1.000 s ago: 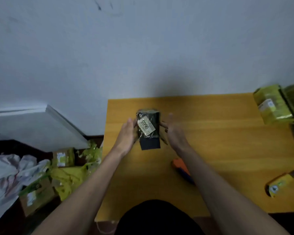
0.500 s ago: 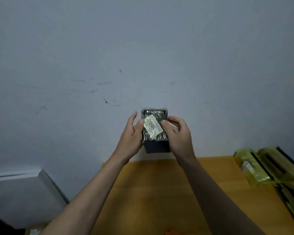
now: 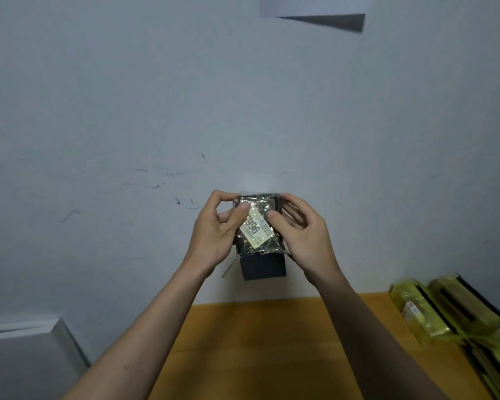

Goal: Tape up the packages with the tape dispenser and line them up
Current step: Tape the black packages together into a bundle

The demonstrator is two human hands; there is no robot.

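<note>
Holding a dark box (image 3: 261, 264) up in front of the wall (image 3: 127, 111), above the far edge of the bench (image 3: 243, 356), both hands grip it. The left hand (image 3: 211, 235) curls round its left side, thumb on the shiny taped top by the white label (image 3: 254, 229). The right hand (image 3: 303, 238) clasps the right side, thumb on top. Yellow-wrapped packages (image 3: 433, 313) lie on the bench at right.

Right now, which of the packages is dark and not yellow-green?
The dark package held up by both hands, with the white label; the others lie yellow-green on the table's right.
</note>
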